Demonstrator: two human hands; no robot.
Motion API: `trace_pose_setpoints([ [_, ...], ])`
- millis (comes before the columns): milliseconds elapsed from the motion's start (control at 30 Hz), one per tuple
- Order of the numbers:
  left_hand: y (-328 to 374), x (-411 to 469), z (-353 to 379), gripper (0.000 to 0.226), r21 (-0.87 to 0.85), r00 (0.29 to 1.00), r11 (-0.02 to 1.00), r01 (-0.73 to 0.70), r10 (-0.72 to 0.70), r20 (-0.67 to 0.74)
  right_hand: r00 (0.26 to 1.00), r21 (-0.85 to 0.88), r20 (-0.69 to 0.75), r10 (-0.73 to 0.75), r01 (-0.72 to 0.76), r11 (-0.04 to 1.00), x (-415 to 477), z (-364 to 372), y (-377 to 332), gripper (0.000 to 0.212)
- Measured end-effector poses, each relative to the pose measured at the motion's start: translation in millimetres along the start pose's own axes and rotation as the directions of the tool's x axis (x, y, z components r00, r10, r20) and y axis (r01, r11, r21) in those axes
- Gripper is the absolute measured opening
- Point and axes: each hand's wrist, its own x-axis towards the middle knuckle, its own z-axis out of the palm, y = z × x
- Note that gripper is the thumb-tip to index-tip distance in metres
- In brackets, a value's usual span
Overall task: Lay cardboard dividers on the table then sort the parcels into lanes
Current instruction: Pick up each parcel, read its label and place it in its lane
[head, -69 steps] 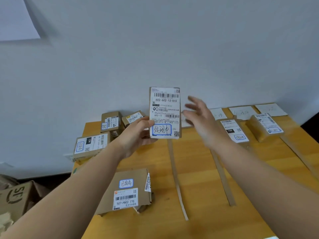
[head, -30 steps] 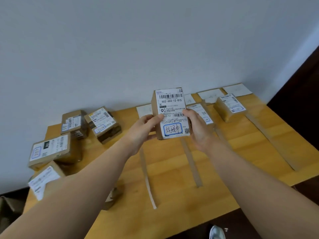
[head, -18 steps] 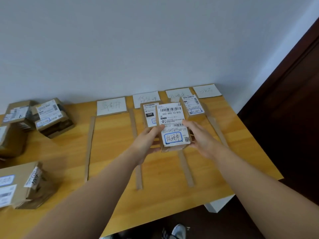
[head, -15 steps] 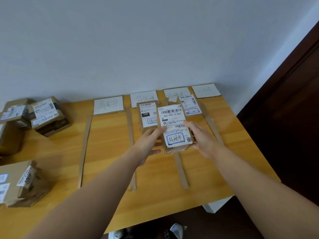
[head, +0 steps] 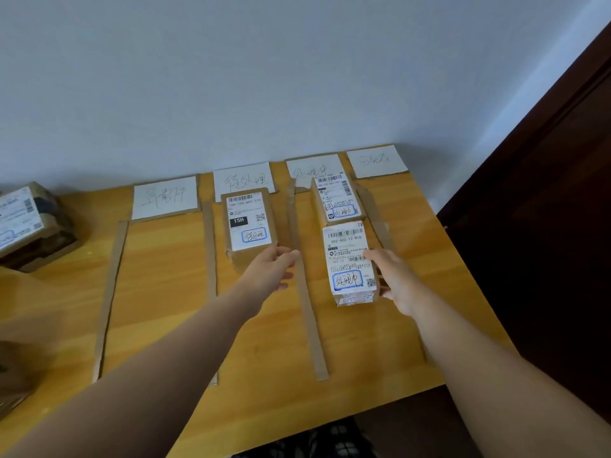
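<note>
The parcel (head: 350, 262), a brown box with a white label and a blue-framed handwritten mark, lies flat on the table (head: 165, 279) in the third lane, just in front of another labelled parcel (head: 335, 200). My right hand (head: 395, 280) holds its right side, thumb on the top edge and fingers against the side. My left hand (head: 271, 271) is off it, fingers relaxed, over the divider strip (head: 307, 312) left of that lane. A parcel marked 15H (head: 249, 223) lies in the second lane.
More cardboard strips (head: 110, 292) (head: 211, 259) (head: 377, 219) mark the lanes, each headed by a handwritten white card (head: 165, 198) at the wall. Unsorted parcels (head: 23, 223) sit at the far left. A dark door (head: 545, 226) stands beyond the table's right edge.
The parcel went from being held up in both hands to lying in the third lane. My left hand let go and drew back to the left. The view swung right.
</note>
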Motion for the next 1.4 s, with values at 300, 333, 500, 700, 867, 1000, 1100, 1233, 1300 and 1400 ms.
trace_pose_setpoints([
  [300, -6, 12, 39, 0.027, 0.052, 0.998, 0.998, 0.041, -0.039, -0.043, 0.999, -0.012, -0.014, 0.028, -0.029, 1.0, 45, -21, 10, 0.052],
  [333, -7, 13, 41, 0.027, 0.047, 0.998, 0.998, 0.044, -0.042, -0.052, 1.0, -0.019, -0.008, 0.023, -0.024, 1.0, 47, -22, 9, 0.054],
  [500, -3, 16, 43, 0.03, 0.02, 0.995, 0.999, 0.045, -0.043, -0.085, 0.999, -0.012, 0.023, 0.03, -0.03, 0.999, 52, -24, 5, 0.054],
  [700, 2, 14, 45, 0.033, 0.008, 0.993, 0.999, 0.04, -0.039, -0.111, 1.0, -0.069, 0.0, 0.027, -0.027, 0.997, 61, -22, 1, 0.053],
  [867, 6, 8, 42, 0.03, 0.009, 0.991, 1.0, 0.012, -0.011, -0.134, 0.993, -0.136, -0.083, -0.083, 0.071, 0.988, 52, -22, -6, 0.037],
  [1000, 12, -3, 33, 0.031, -0.01, 0.986, 1.0, -0.023, 0.021, -0.167, 0.944, -0.354, -0.208, -0.255, 0.17, 0.92, 39, -22, -20, 0.021],
  [1100, 17, -13, 20, 0.029, -0.032, 0.98, 0.998, -0.057, 0.05, -0.192, 0.92, -0.422, -0.157, -0.359, 0.266, 0.867, 24, -14, -33, 0.014],
  [1233, 21, -30, -5, 0.032, -0.076, 0.967, 0.991, -0.107, 0.086, -0.241, 0.909, -0.452, -0.049, -0.413, 0.348, 0.821, 2, 13, -48, 0.012],
  [1300, 20, -40, -21, 0.033, -0.088, 0.957, 0.986, -0.14, 0.112, -0.267, 0.903, -0.456, 0.011, -0.43, 0.387, 0.801, -10, 34, -53, 0.014],
  [1400, 11, -56, -55, 0.031, -0.115, 0.946, 0.979, -0.171, 0.13, -0.296, 0.895, -0.476, 0.076, -0.439, 0.419, 0.773, -27, 75, -55, 0.019],
])
